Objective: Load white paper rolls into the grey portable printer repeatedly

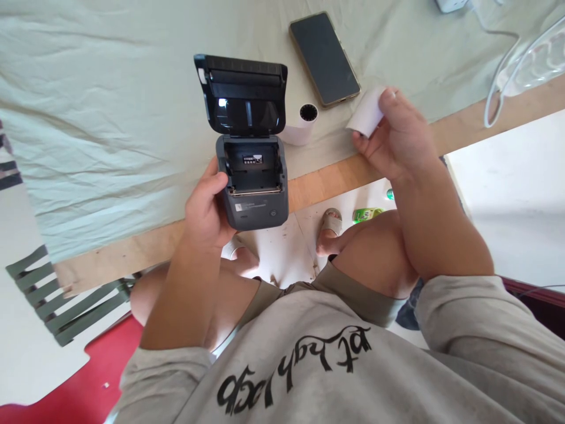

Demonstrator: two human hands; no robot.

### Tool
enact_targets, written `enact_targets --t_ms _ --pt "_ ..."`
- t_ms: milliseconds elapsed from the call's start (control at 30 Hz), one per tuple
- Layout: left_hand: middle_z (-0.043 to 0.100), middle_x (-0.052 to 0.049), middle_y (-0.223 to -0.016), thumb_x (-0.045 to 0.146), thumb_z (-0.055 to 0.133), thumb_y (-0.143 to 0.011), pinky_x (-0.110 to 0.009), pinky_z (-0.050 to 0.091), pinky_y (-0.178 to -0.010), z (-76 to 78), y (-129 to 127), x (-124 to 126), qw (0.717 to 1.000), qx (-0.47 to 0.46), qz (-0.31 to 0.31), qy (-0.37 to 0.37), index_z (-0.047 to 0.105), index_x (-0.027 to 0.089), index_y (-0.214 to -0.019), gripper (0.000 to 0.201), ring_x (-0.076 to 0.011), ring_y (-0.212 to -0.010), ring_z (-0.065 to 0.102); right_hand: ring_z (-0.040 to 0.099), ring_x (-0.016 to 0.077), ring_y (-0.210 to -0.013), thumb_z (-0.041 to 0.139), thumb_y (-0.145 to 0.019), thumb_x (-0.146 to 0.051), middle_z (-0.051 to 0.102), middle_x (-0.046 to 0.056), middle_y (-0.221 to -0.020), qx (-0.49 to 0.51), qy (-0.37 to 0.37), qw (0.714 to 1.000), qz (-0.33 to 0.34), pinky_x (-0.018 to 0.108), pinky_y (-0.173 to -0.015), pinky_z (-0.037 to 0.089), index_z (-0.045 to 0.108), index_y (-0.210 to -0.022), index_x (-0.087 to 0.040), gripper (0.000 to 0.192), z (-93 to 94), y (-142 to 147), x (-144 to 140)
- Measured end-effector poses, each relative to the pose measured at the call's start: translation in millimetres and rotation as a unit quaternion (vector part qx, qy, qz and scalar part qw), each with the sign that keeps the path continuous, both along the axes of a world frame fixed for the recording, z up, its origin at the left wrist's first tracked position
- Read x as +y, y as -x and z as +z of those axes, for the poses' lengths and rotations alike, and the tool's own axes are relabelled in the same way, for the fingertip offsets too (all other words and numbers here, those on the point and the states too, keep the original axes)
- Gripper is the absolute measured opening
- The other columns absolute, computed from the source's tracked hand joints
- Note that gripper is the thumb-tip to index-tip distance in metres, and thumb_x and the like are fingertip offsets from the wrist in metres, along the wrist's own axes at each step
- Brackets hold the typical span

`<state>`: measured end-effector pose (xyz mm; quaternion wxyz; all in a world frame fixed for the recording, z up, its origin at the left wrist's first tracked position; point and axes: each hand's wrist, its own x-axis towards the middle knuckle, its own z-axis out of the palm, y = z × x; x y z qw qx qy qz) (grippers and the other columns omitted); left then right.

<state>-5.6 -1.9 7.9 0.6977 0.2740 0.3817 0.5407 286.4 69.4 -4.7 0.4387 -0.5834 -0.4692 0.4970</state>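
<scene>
Holding open printer (252, 176) at table edge (335, 174) | right hand (392, 138) grips paper roll (365, 112)

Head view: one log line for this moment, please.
left hand: holds printer, lid open, bay empty | right hand: holds paper roll | tablecloth: second roll, phone

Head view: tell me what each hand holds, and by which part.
Left hand grips the open printer by its left side. Right hand pinches a white paper strip at its near end.

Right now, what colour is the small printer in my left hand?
Dark grey printer, lid black inside; seen in the head view.
</scene>
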Motion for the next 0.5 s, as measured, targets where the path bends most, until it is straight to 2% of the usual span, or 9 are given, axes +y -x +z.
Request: enact_targets --t_ms 133,233,333,400,500 --pt "0.076 -0.003 -0.093 0.035 0.062 -0.078 -0.039 0.058 -0.069 -2.2 0 -1 1.0 0.0 0.0 -0.006 0.071 0.022 -0.097 0.025 -0.0241 -0.082 0.072 0.06 0.0249 -0.125 0.035 -0.093 -0.05 0.052 0.009 -0.145 0.004 0.021 0.999 0.03 0.043 -0.081 0.056 0.034 -0.136 -0.031 0.047 5.4 6 -2" --pt "0.076 -0.004 -0.094 0.035 0.061 -0.078 -0.043 0.058 -0.082 -4.2 0 -1 1.0 -0.001 0.009 -0.015 0.071 0.021 -0.098 0.027 -0.0283 -0.096 0.072 0.062 0.026 -0.121 0.043 -0.09 -0.05 0.057 0.007 -0.138 0.002 0.021 0.999 0.044 0.04 -0.073 0.054 0.042 -0.13 -0.032 0.045 11.1 14 -6" --pt "0.077 -0.005 -0.095 0.033 0.061 -0.079 -0.044 0.058 -0.086 -5.2 0 -1 1.0 -0.009 0.014 -0.026 0.072 0.018 -0.098 0.027 -0.0297 -0.102 0.071 0.064 0.0218 -0.111 0.056 -0.087 -0.043 0.06 0.004 -0.129 0.011 -0.003 1.0 0.014 0.032 -0.066 0.05 0.051 -0.124 -0.033 0.039 17.3 21 -12" --pt "0.078 -0.005 -0.094 0.033 0.061 -0.079 -0.043 0.058 -0.085 -5.6 0 -1 1.0 -0.016 0.006 -0.026 0.072 0.018 -0.099 0.027 -0.0292 -0.101 0.072 0.066 0.0182 -0.105 0.056 -0.089 -0.038 0.061 0.003 -0.125 0.038 -0.008 0.999 -0.008 0.029 -0.063 0.048 0.054 -0.123 -0.033 0.034 18.8 23 -13" --pt "0.078 -0.005 -0.092 0.034 0.061 -0.079 -0.041 0.059 -0.082 -6.3 0 0 1.0 -0.018 0.005 -0.024 0.071 0.018 -0.099 0.028 -0.0279 -0.096 0.073 0.067 0.0191 -0.098 0.061 -0.085 -0.037 0.062 0.002 -0.115 0.115 0.02 0.992 -0.042 0.028 -0.054 0.047 0.055 -0.115 -0.032 0.03 14.9 22 -8"
